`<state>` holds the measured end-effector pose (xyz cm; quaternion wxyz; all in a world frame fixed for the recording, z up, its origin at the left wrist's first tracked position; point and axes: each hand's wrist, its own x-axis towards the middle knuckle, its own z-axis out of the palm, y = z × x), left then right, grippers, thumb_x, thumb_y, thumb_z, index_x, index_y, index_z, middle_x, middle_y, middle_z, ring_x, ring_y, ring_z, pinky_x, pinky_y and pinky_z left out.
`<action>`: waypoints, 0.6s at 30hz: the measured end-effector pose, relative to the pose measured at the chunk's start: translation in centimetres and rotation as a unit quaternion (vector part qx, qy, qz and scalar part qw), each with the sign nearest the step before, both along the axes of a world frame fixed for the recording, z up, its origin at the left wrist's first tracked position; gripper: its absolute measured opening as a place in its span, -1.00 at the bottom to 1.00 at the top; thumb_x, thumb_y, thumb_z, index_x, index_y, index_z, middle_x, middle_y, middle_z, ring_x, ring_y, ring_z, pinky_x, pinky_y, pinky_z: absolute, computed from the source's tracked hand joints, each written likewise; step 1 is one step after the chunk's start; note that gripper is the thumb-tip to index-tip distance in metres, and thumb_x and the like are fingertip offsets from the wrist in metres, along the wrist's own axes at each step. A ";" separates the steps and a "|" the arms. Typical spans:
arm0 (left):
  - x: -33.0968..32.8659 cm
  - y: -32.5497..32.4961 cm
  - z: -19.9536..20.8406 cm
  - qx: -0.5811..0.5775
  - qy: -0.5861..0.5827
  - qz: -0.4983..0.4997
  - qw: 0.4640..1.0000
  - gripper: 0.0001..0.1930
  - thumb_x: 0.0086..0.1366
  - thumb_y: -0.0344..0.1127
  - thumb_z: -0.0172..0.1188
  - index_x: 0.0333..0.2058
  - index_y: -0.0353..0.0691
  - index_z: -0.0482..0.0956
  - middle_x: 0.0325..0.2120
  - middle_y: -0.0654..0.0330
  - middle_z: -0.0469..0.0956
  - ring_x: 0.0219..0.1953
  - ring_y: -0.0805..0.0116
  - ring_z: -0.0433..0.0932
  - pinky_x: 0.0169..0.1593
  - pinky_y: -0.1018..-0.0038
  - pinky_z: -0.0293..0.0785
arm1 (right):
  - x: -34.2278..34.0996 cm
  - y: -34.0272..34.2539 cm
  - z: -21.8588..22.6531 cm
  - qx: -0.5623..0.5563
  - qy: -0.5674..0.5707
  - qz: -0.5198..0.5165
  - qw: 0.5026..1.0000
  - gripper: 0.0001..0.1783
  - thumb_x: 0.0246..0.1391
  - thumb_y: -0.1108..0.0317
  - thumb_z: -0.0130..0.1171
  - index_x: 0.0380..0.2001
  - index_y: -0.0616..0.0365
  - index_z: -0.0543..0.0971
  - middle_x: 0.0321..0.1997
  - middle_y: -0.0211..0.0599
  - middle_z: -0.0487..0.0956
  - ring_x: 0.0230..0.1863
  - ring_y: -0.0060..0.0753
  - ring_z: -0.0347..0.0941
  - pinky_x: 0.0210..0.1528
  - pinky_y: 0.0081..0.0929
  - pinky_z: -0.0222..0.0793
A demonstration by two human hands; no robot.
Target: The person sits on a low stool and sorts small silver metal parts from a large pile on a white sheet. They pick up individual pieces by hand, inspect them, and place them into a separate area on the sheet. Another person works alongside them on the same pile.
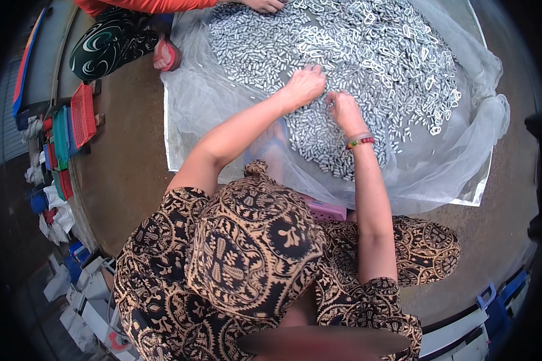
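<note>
On the sheer net lie the loose grey cylinders, over which the left hand curls palm down and, just beside it, the right hand bends its fingers partway; whether either has hold of a cylinder cannot be told from above. Each cylinder is probably light, rigid and apt to roll, best pinched around its side between thumb and fingertip. Farther right, pale loops mingle in the spread.

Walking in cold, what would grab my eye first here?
A big heap of small silvery pieces, spread on sheer white netting at upper middle. Below it, dark patterned clothes and matching headwear stand out, plus a colourful beaded bracelet on the right wrist.
</note>
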<state>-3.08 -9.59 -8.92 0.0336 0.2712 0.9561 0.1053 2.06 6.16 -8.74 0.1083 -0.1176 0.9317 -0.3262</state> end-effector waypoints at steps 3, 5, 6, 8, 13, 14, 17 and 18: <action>1.0 -1.8 0.4 0.030 -0.077 0.082 0.993 -0.76 0.12 -0.21 0.05 -0.38 -0.28 0.52 -0.33 0.03 0.49 -0.23 0.04 0.52 -0.17 0.17 0.46 | -1.0 2.4 0.8 -0.113 -0.091 -0.016 0.989 -0.87 -0.21 0.55 0.14 -0.53 0.14 0.64 -0.54 -0.02 0.57 -0.43 -0.17 0.56 -0.31 -0.34 0.44; 0.7 -3.5 1.2 0.177 -0.115 0.103 0.972 -0.72 0.16 -0.17 0.11 -0.33 -0.29 0.56 -0.46 0.08 0.53 -0.33 0.15 0.54 -0.22 0.30 0.43 | -1.5 4.0 1.6 -0.204 -0.147 -0.099 0.963 -0.88 -0.16 0.48 0.22 -0.44 0.10 0.64 -0.53 -0.34 0.58 -0.56 -0.53 0.45 -0.48 -0.58 0.35; 0.4 -4.3 1.6 0.261 -0.164 0.122 0.944 -0.71 0.16 -0.16 0.13 -0.31 -0.29 0.56 -0.52 0.12 0.53 -0.37 0.23 0.54 -0.24 0.35 0.42 | -1.9 5.1 2.2 -0.238 -0.240 -0.160 0.927 -0.85 -0.13 0.46 0.24 -0.39 0.09 0.64 -0.51 -0.47 0.58 -0.58 -0.65 0.40 -0.51 -0.67 0.30; 0.1 -5.1 2.5 0.342 -0.243 0.161 0.894 -0.71 0.20 -0.11 0.15 -0.36 -0.25 0.57 -0.64 0.24 0.46 -0.48 0.45 0.44 -0.39 0.47 0.36 | -2.0 6.4 3.2 -0.319 -0.266 -0.188 0.890 -0.79 -0.09 0.44 0.24 -0.28 0.10 0.61 -0.43 -0.52 0.56 -0.57 -0.73 0.34 -0.51 -0.74 0.26; -0.4 -5.0 4.7 0.541 -0.466 0.193 0.673 -0.71 0.26 -0.08 0.10 -0.45 -0.20 0.47 -0.58 0.34 0.35 -0.50 0.58 0.32 -0.57 0.61 0.17 | -1.7 7.9 5.4 -0.560 -0.315 -0.201 0.740 -0.66 0.04 0.40 0.16 -0.08 0.25 0.51 -0.21 -0.30 0.54 -0.42 -0.63 0.42 -0.42 -0.75 0.36; -0.4 -4.8 5.1 0.612 -0.491 0.182 0.593 -0.73 0.27 -0.09 0.09 -0.45 -0.19 0.45 -0.55 0.34 0.35 -0.49 0.59 0.31 -0.59 0.63 0.14 | -1.5 8.0 5.6 -0.579 -0.306 -0.221 0.722 -0.66 0.04 0.39 0.15 -0.09 0.28 0.50 -0.20 -0.26 0.54 -0.36 -0.54 0.45 -0.39 -0.70 0.41; -0.8 -4.7 5.8 0.687 -0.512 0.090 0.509 -0.64 0.32 -0.04 -0.07 -0.51 -0.20 0.35 -0.43 0.20 0.35 -0.38 0.42 0.38 -0.63 0.66 0.17 | -1.3 8.2 5.6 -0.662 -0.278 -0.218 0.661 -0.64 0.06 0.34 0.12 -0.14 0.40 0.47 -0.17 -0.10 0.52 -0.09 -0.08 0.49 -0.26 -0.40 0.59; -0.9 -4.9 5.9 0.715 -0.511 0.058 0.473 -0.61 0.33 -0.03 -0.09 -0.54 -0.21 0.32 -0.43 0.16 0.35 -0.37 0.37 0.38 -0.65 0.67 0.17 | -1.4 8.2 5.6 -0.701 -0.286 -0.199 0.623 -0.65 0.06 0.33 0.11 -0.16 0.41 0.46 -0.19 -0.07 0.51 -0.07 -0.03 0.48 -0.25 -0.39 0.60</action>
